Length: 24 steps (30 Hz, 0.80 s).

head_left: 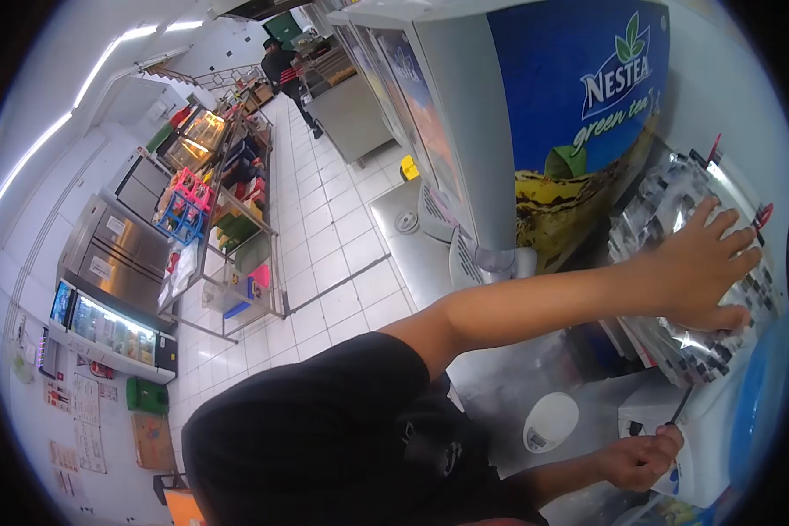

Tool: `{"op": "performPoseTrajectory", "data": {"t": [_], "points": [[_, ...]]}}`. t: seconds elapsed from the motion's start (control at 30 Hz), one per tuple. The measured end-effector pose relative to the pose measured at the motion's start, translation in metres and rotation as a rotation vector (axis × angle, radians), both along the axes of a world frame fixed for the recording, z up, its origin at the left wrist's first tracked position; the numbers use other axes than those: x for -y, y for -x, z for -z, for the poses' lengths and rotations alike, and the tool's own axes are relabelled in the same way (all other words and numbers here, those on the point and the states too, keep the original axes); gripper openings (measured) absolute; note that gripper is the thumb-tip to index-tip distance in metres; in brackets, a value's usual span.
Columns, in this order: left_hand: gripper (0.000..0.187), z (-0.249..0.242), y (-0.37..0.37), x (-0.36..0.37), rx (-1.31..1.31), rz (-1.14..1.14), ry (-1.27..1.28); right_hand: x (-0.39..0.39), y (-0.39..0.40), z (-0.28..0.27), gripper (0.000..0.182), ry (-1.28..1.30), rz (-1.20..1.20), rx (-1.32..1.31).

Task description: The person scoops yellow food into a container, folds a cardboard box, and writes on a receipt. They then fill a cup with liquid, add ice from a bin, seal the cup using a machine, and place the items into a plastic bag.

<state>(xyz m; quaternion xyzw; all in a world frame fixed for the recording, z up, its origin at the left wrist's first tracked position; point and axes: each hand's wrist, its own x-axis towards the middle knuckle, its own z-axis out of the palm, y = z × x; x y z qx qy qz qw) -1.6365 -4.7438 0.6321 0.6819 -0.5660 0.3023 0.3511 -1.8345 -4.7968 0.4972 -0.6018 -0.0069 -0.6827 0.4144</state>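
Observation:
My left hand (706, 267) lies spread on a shiny silver pack with a black-and-white checkered pattern (640, 219), fingers apart, palm down. Below it, my right hand (642, 459) is closed, pinching a thin dark stick-like thing (680, 407) whose kind I cannot make out. Near that hand stands a white box-shaped object (640, 405), partly hidden. A round white kitchen scale (550, 422) sits on the metal counter (500, 386), to the left of my right hand.
A Nestea drink dispenser (579, 96) stands beside my left arm. Something translucent blue (763, 386) is at the right edge. Across the tiled floor (324, 263) are a metal shelf table (237, 263), fridges (114, 333) and a person in dark clothes (282, 70).

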Motion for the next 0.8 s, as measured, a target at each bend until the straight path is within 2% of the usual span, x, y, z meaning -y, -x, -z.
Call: {"op": "performPoseTrajectory", "data": {"t": [0.07,0.17,0.2,0.27,0.3,0.43,0.5,0.73,0.8], "points": [[0.077,0.0,-0.001,0.003,0.021,0.0,0.029,-0.002,-0.005,-0.005,0.035,-0.011,0.085,0.035],[0.076,0.012,-0.006,0.014,0.098,-0.063,0.12,0.011,-0.002,0.008,0.038,0.033,-0.007,0.112],[0.076,0.013,-0.004,0.014,0.044,-0.077,0.135,0.009,0.0,0.003,0.038,0.05,-0.018,0.059],[0.075,0.011,-0.006,0.012,0.076,-0.035,0.088,0.005,-0.002,-0.003,0.041,-0.028,0.073,0.029],[0.074,0.012,-0.005,0.011,0.093,-0.054,0.065,0.013,-0.002,0.005,0.042,0.016,0.063,0.093],[0.073,0.015,-0.008,0.016,0.126,-0.088,0.08,0.011,-0.005,0.0,0.042,0.005,0.116,0.069],[0.078,0.016,-0.008,0.019,0.038,-0.037,0.06,0.015,-0.002,0.004,0.042,0.0,0.092,0.083],[0.075,0.006,-0.006,0.01,-0.011,0.032,0.014,0.009,-0.002,-0.001,0.044,-0.007,0.094,0.001],[0.074,0.003,-0.003,0.006,0.011,-0.029,-0.137,0.007,-0.001,-0.002,0.043,0.004,0.093,-0.01]]}}
